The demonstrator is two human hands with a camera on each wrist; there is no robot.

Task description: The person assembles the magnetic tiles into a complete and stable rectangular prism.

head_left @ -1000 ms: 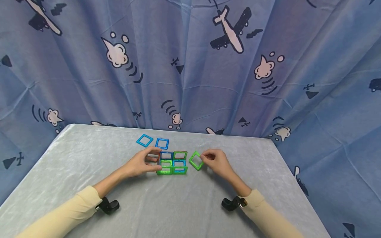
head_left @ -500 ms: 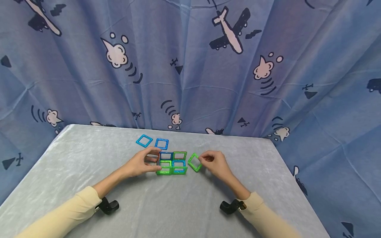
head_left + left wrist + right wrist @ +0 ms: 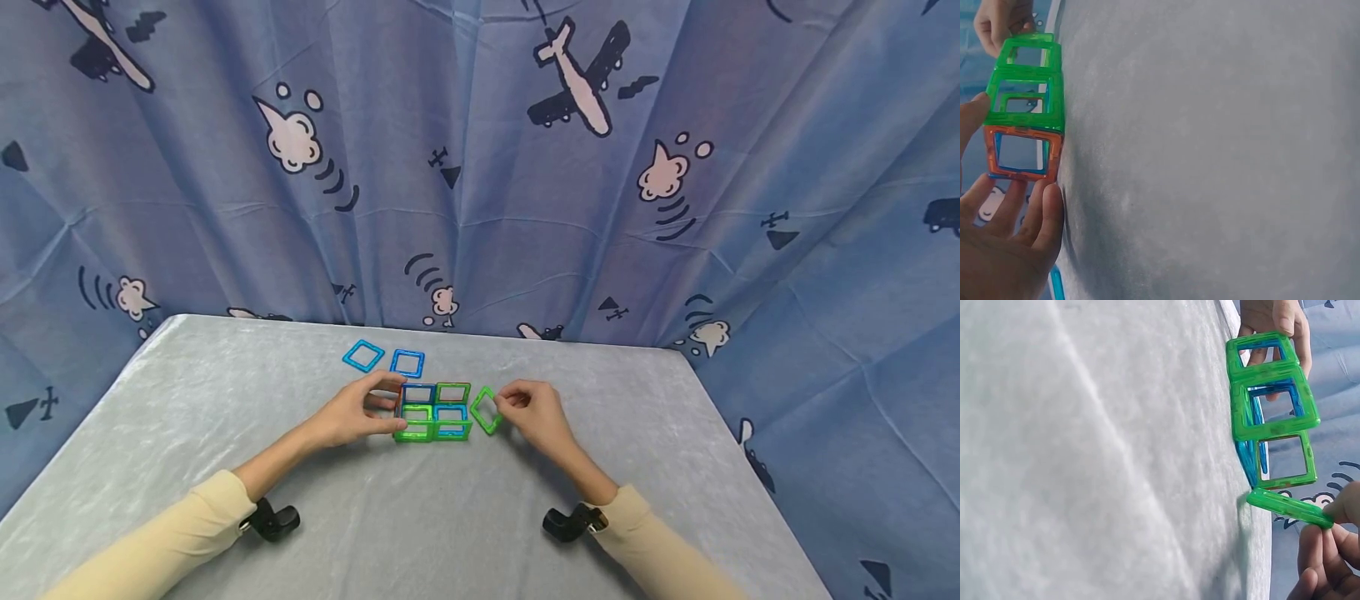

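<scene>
Green translucent plastic square frame (image 3: 1290, 508): pinched between thumb and fingertips of the right grip (image 3: 536, 410), held tilted, just left of that grip. Joined structure of green, blue and orange translucent plastic square frames (image 3: 433, 412): stands on the grey cloth-covered desk (image 3: 450, 517), between the two grips. Contact between the pinched frame and this structure: cannot be confirmed. Left grip (image 3: 348, 412): curled round the structure's near end, thumb at a green frame, fingers at the orange square frame (image 3: 1055, 156). Two loose blue square frames (image 3: 353, 348) (image 3: 408, 352): flat on the desk, beyond the left grip, side by side, apart.
</scene>
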